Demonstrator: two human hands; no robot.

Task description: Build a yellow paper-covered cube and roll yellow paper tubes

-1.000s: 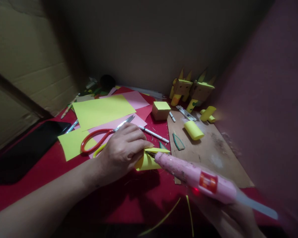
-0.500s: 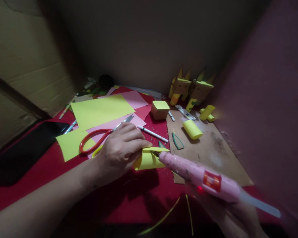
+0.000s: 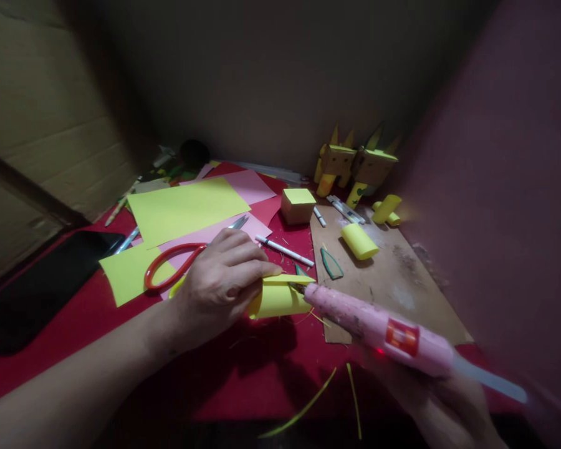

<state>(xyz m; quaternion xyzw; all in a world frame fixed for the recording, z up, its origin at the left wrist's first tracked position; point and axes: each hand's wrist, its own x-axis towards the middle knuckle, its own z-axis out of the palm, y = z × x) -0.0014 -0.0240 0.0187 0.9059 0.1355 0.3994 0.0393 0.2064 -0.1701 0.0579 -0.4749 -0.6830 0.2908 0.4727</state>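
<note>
My left hand (image 3: 229,284) pinches a rolled yellow paper tube (image 3: 280,304) by its left end, just above the red tablecloth. A loose flap stands up along the tube's top edge. In my right hand (image 3: 416,380) is a pink glue gun (image 3: 374,321), with a clear glue stick poking from its back end. Its dark nozzle lies under the flap, at the tube's seam; whether glue is coming out cannot be made out. Red-handled scissors (image 3: 172,267) lie beyond my left hand, partly covered by it.
Yellow paper sheets (image 3: 187,209) lie at the back left, near a black flat object (image 3: 42,293). A small box (image 3: 298,206), a marker (image 3: 284,251) and a brown cardboard sheet (image 3: 397,287) are ahead. Cardboard figures (image 3: 376,165) and a finished yellow tube (image 3: 359,242) stand or lie to the right.
The glue gun's nozzle has shifted slightly right along the tube's seam. My left hand keeps its hold on the tube. The whole view has drifted a little.
</note>
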